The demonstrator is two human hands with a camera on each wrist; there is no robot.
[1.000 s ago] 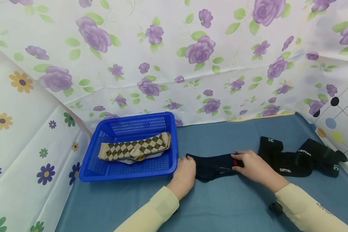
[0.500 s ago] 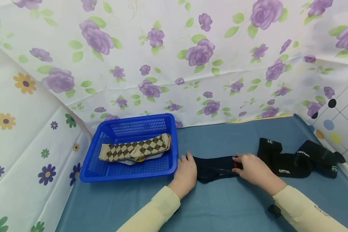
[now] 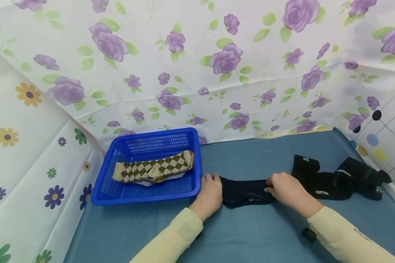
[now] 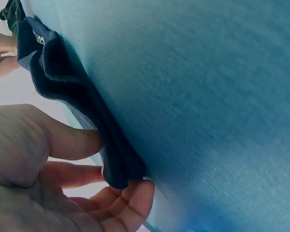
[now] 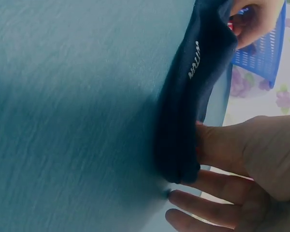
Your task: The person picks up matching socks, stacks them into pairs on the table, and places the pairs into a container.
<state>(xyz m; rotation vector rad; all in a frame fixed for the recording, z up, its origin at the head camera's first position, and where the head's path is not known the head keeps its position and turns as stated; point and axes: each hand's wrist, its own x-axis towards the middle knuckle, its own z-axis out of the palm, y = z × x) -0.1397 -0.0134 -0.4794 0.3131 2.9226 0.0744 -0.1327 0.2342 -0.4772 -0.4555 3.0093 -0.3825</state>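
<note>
A dark navy sock point(image 3: 243, 190) with white "COTTON" lettering lies stretched sideways between my hands, on the blue cloth. At its left end, beside the basket, my left hand point(image 3: 208, 195) pinches the fabric; the left wrist view shows the thumb on one face of the folded sock point(image 4: 79, 96) and fingers under its tip. My right hand point(image 3: 287, 189) pinches the other end, with thumb against the sock point(image 5: 183, 101) and fingers at its end in the right wrist view. A bit of red shows by the right fingertips.
A blue plastic basket point(image 3: 145, 199) stands left of my hands, holding beige-and-brown argyle socks point(image 3: 154, 168) over paler ones. Several black socks point(image 3: 332, 186) lie at the right. Floral sheets point(image 3: 227, 58) hang behind and at the sides.
My right fingers have shifted at the sock's right end, covering most of the red patch that showed before. The left hand's fingers have straightened slightly; the sock stays in place.
</note>
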